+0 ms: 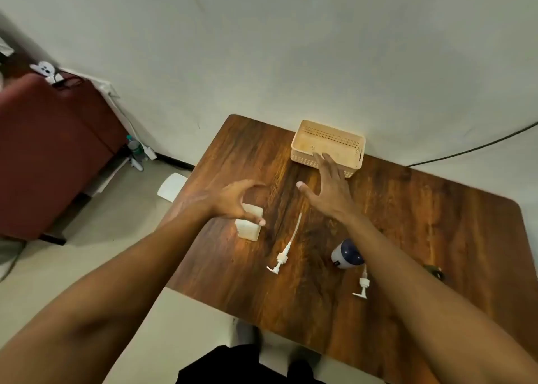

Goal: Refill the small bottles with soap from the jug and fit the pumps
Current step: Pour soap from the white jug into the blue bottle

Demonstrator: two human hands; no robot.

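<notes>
A small cream bottle (pixel 248 230) stands on the wooden table (pixel 407 223) near its left edge. My left hand (pixel 230 200) curls over the bottle's top with the fingers spread and the thumb tip against its side. One white pump (pixel 283 254) with a long tube lies at the table's middle. A second pump (pixel 362 286) lies beside my right forearm, which partly hides it. The white jug with a dark blue top (pixel 345 255) is also half hidden by that forearm. My right hand (pixel 329 188) is spread flat, with its fingertips at the front wall of the beige basket (pixel 329 139).
The basket looks empty and stands against the wall at the table's back edge. A small dark object (pixel 434 270) lies toward the right. Left of the table are a dark red couch (pixel 49 156), a water bottle (pixel 134 148) and a white sheet (pixel 172 186) on the floor.
</notes>
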